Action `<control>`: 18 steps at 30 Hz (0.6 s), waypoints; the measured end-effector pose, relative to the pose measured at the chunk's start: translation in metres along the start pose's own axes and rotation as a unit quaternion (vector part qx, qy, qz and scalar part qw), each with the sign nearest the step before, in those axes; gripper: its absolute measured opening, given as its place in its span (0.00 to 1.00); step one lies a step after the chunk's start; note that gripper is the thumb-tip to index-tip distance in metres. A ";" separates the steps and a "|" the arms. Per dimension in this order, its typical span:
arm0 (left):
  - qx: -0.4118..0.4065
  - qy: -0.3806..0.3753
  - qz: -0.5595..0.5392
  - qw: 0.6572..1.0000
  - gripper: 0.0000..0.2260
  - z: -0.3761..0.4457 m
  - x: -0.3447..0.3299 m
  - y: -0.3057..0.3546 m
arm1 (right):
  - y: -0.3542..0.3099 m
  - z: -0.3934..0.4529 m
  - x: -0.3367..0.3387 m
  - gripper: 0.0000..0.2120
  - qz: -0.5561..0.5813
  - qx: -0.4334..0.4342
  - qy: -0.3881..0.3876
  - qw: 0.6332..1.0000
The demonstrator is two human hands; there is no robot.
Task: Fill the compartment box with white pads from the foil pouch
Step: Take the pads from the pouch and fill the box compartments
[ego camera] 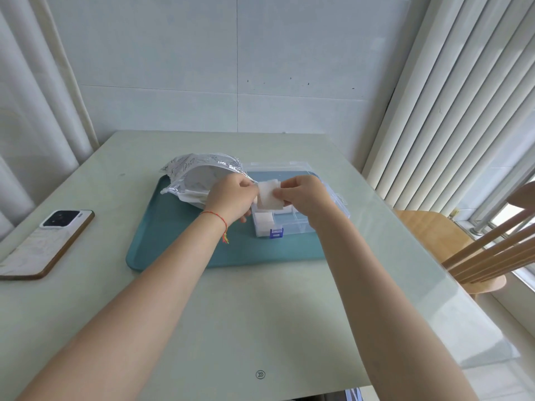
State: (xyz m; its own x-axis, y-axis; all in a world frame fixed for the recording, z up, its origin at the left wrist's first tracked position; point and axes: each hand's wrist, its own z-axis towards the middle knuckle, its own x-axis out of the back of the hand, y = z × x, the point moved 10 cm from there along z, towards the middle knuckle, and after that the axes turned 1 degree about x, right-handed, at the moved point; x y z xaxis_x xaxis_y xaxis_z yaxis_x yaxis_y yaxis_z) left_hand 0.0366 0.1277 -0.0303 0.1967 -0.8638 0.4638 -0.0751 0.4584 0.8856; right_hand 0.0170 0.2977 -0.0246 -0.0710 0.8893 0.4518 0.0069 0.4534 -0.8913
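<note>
Both hands hold a small stack of white pads (269, 195) between them, above the left end of the box (301, 218). The left hand (236, 198) pinches the stack's left edge; the right hand (304, 198) pinches its right edge with thumb and fingertips. Each grip is narrow and closed on the pads.

Step in hand, as judged: square up the stack and seat it in a compartment.
- Keep the pads aligned edge to edge before lowering; a skewed stack is likely to catch on the dividers.
- Lower the stack flat into a vacant compartment. Directly below the grip, the near-left compartments already hold pads (263, 219); those to the right of the grip look vacant, though the clear plastic makes this hard to confirm.
- Release one hand only once the stack rests on the compartment floor.

The pads are soft and light, so a gentle pinch should be enough; squeezing would probably deform them.

Surroundings: the pouch (199, 180) lies just left of the grip, mouth toward the left hand, with more pads visible inside. Box and pouch sit on a teal tray (173, 244) on the worktop (260, 314). The lid (278, 166) lies open beyond the grip. A blue latch (276, 233) sits on the box's near wall, below the grip. A phone (46, 244) lies well to the left, and a chair (463, 241) stands to the right, both apart from the work.
</note>
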 end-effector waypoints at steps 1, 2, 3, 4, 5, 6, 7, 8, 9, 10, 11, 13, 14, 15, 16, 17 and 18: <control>-0.007 0.011 0.055 0.998 0.05 -0.001 0.003 0.000 | 0.002 0.002 0.000 0.09 -0.025 -0.006 -0.007 1.000; -0.005 0.003 0.092 0.996 0.05 -0.002 0.002 -0.003 | 0.003 0.003 -0.001 0.10 -0.049 -0.014 -0.018 0.999; 0.002 -0.018 0.113 0.993 0.03 -0.002 -0.003 -0.006 | 0.004 0.004 -0.004 0.10 -0.073 -0.019 -0.031 0.997; 0.009 -0.039 0.121 0.992 0.03 -0.002 -0.008 -0.011 | 0.005 0.006 -0.006 0.07 -0.101 -0.020 -0.043 0.994; 0.014 -0.056 0.119 0.991 0.03 -0.002 -0.013 -0.015 | 0.005 0.007 -0.009 0.05 -0.130 -0.018 -0.053 0.990; 0.015 -0.068 0.112 0.991 0.04 -0.001 -0.017 -0.018 | 0.007 0.009 -0.013 0.03 -0.154 -0.018 -0.060 0.986; 0.012 -0.075 0.104 0.992 0.06 0.000 -0.020 -0.020 | 0.007 0.010 -0.016 0.02 -0.169 -0.017 -0.066 0.983; 0.009 -0.080 0.099 0.992 0.07 0.000 -0.022 -0.021 | 0.008 0.011 -0.019 0.03 -0.178 -0.016 -0.071 0.981; 0.005 -0.083 0.098 0.992 0.09 0.000 -0.023 -0.021 | 0.009 0.013 -0.022 0.05 -0.188 -0.016 -0.075 0.979; 0.000 -0.087 0.099 0.991 0.10 -0.001 -0.025 -0.021 | 0.010 0.014 -0.024 0.06 -0.200 -0.015 -0.077 0.977; -0.007 -0.088 0.106 0.990 0.10 -0.001 -0.025 -0.020 | 0.011 0.015 -0.026 0.07 -0.213 -0.015 -0.081 0.974; -0.021 -0.088 0.124 0.988 0.10 -0.001 -0.026 -0.016 | 0.013 0.016 -0.027 0.07 -0.223 -0.016 -0.088 0.971; -0.027 -0.089 0.137 0.986 0.10 -0.001 -0.027 -0.015 | 0.014 0.017 -0.028 0.07 -0.224 -0.015 -0.091 0.970; -0.034 -0.090 0.156 0.983 0.10 0.000 -0.028 -0.013 | 0.014 0.018 -0.028 0.07 -0.226 -0.011 -0.094 0.970; -0.041 -0.094 0.183 0.978 0.09 0.001 -0.029 -0.011 | 0.014 0.019 -0.030 0.06 -0.232 -0.004 -0.098 0.968; -0.048 -0.103 0.216 0.970 0.09 0.001 -0.032 -0.010 | 0.014 0.020 -0.032 0.05 -0.245 0.005 -0.103 0.964; -0.054 -0.114 0.250 0.960 0.09 0.001 -0.035 -0.008 | 0.014 0.020 -0.036 0.05 -0.267 0.015 -0.107 0.957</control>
State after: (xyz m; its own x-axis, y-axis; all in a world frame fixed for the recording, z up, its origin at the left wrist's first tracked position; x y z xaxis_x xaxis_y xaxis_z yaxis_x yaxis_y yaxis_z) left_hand 0.0293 0.1534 -0.0536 -0.0574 -0.5473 0.8350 -0.0002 0.8363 0.5482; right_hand -0.0006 0.2711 -0.0537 -0.2595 0.4960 0.8287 -0.1169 0.8356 -0.5367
